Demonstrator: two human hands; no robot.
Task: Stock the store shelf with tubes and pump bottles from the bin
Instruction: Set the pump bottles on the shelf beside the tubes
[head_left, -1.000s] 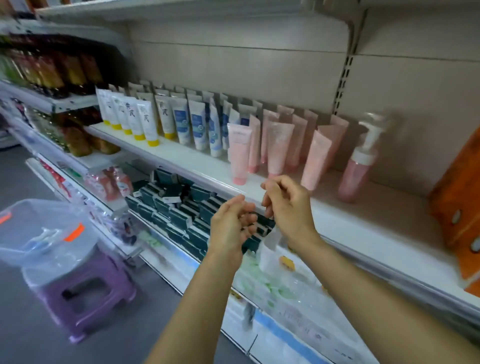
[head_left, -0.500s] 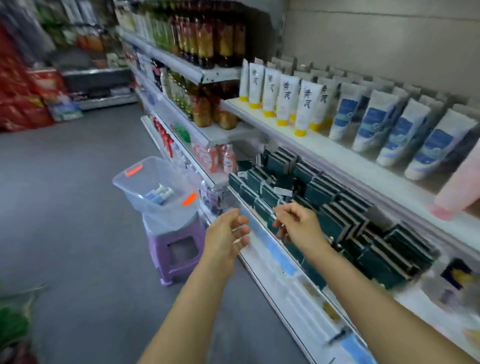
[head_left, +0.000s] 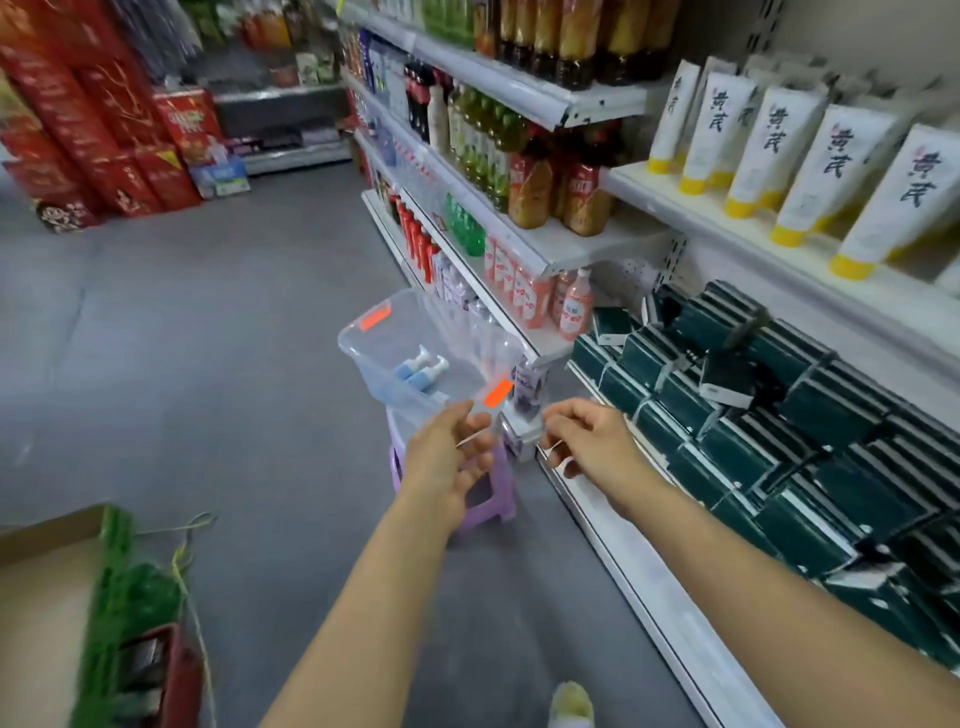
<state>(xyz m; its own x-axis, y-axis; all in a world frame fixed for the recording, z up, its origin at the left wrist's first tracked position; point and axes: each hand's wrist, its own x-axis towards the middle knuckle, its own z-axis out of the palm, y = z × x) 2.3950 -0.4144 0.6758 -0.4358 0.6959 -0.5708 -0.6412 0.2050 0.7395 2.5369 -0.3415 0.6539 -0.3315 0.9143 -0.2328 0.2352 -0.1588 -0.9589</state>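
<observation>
A clear plastic bin (head_left: 358, 338) with orange latches sits on a purple stool (head_left: 493, 499) in the aisle. Two blue pump bottles (head_left: 418, 369) lie in it. My left hand (head_left: 447, 467) hovers just in front of the bin's near corner, fingers relaxed and holding nothing. My right hand (head_left: 592, 441) is beside it, to the right of the bin, fingers loosely curled and empty. White tubes with yellow caps (head_left: 810, 171) stand in rows on the white store shelf (head_left: 727, 223) at upper right.
Dark green boxes (head_left: 779, 415) fill the shelf below the tubes. Drink bottles (head_left: 530, 192) line the shelves further left. Red cartons (head_left: 104, 130) are stacked across the grey floor. A cardboard box (head_left: 47, 597) with green items lies at lower left.
My view has swung left from the pink tubes and the pump bottle on the shelf to the bin. Both hands have come down and now reach toward the bin.
</observation>
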